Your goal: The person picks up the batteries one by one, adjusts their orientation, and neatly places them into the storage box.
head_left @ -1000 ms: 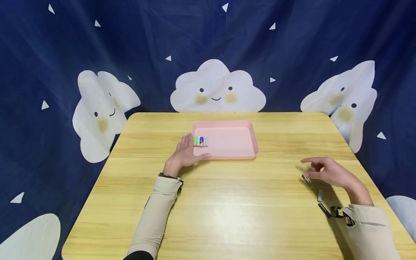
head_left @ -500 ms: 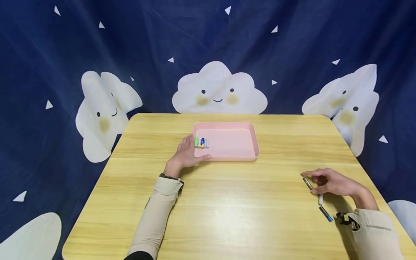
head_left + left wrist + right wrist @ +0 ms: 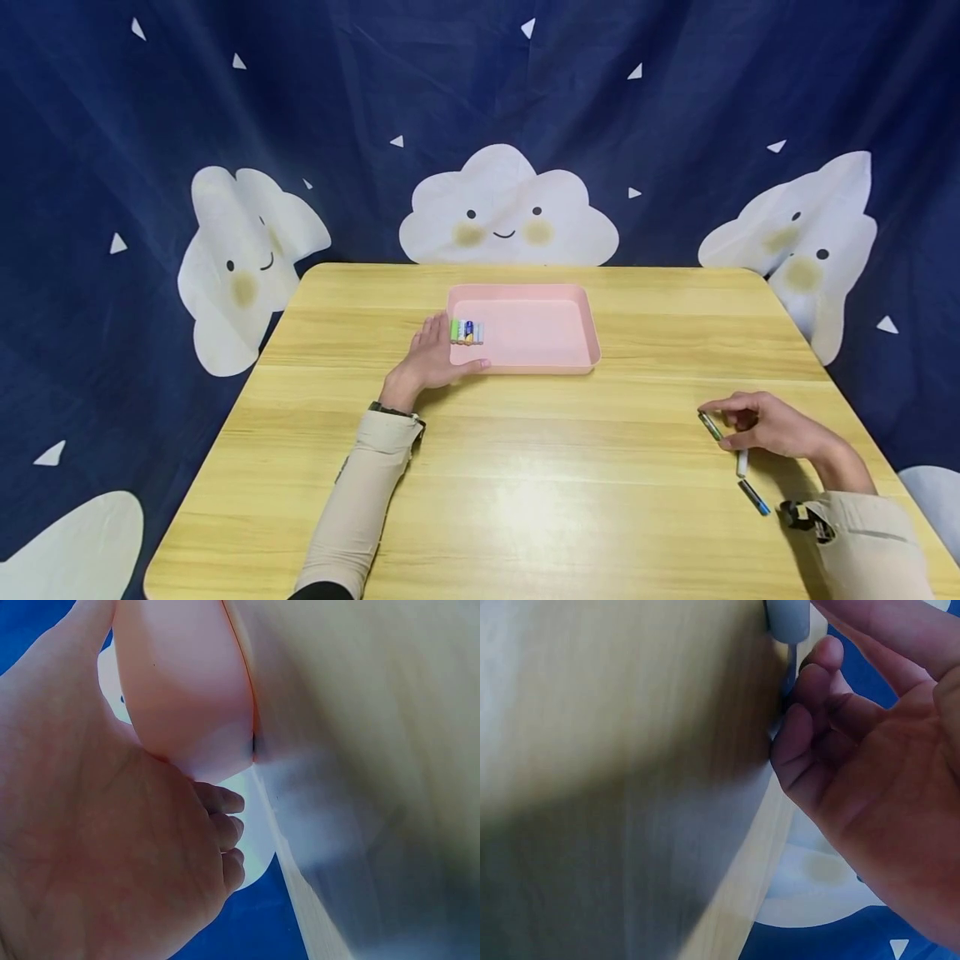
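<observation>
A pink tray [image 3: 525, 369] stands toward the back of the table, with several batteries [image 3: 467, 332] side by side along its left end. My left hand [image 3: 431, 360] rests at the tray's front left corner, fingers straight along the left side and thumb along the front wall; in the left wrist view the palm faces the tray wall [image 3: 187, 682]. On the right, my right hand [image 3: 776, 423] pinches a dark greenish battery [image 3: 709, 426] end to end between index finger and thumb. A white battery [image 3: 742, 463] lies partly under that hand, and a black-and-blue battery [image 3: 753, 497] lies nearer me.
The wooden table [image 3: 525, 483] has rounded corners and reaches a dark blue curtain [image 3: 345, 100] printed with clouds. Bare tabletop lies between the tray and my right hand. A dark strap device [image 3: 802, 517] sits at my right wrist.
My right hand has come down and nearer me, and its index finger and thumb have closed on the ends of the greenish battery. The left hand stays at the tray; the head view shifts slightly.
</observation>
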`<action>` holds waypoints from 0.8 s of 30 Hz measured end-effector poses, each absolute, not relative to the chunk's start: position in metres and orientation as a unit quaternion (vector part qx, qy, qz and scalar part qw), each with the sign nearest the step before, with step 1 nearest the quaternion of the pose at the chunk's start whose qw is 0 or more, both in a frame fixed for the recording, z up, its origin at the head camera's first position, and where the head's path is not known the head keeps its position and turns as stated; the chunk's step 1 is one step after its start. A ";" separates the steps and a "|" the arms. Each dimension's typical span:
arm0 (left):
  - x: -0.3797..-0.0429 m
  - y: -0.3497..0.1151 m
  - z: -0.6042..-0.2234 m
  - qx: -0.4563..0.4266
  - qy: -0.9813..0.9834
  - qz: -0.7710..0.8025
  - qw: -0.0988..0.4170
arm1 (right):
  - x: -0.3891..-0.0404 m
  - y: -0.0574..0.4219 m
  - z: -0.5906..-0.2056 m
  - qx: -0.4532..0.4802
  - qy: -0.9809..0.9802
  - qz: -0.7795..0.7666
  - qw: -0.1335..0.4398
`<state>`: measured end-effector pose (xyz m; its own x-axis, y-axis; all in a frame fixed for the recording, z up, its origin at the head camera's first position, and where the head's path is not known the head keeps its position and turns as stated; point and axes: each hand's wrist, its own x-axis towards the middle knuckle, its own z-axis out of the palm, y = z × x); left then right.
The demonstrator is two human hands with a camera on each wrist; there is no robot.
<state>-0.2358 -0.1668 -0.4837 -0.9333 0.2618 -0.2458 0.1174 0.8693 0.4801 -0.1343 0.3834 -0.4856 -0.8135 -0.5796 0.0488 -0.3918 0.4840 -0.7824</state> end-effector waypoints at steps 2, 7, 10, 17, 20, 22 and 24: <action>-0.236 -0.167 -0.484 0.099 0.955 0.237 0.150 | -0.134 0.381 -0.486 -0.281 0.857 -0.419 0.110; -0.235 -0.168 -0.485 0.098 0.955 0.238 0.151 | -0.132 0.374 -0.486 -0.261 0.867 -0.412 0.105; -0.234 -0.168 -0.484 0.099 0.955 0.236 0.153 | -0.132 0.371 -0.486 -0.247 0.872 -0.408 0.107; -0.234 -0.169 -0.485 0.100 0.954 0.237 0.151 | -0.131 0.366 -0.481 -0.221 0.883 -0.397 0.119; -0.234 -0.169 -0.485 0.104 0.955 0.233 0.151 | -0.131 0.364 -0.478 -0.211 0.884 -0.399 0.125; -0.233 -0.169 -0.484 0.107 0.955 0.231 0.151 | -0.132 0.361 -0.475 -0.202 0.886 -0.397 0.125; -0.232 -0.169 -0.483 0.108 0.955 0.231 0.151 | -0.133 0.359 -0.472 -0.195 0.890 -0.394 0.118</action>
<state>-0.2324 -0.1685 -0.4832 -0.9314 0.2753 -0.2382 0.1359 0.8699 0.4741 -0.1327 0.3585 -0.4717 -0.8960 -0.4406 -0.0560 -0.2547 0.6131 -0.7478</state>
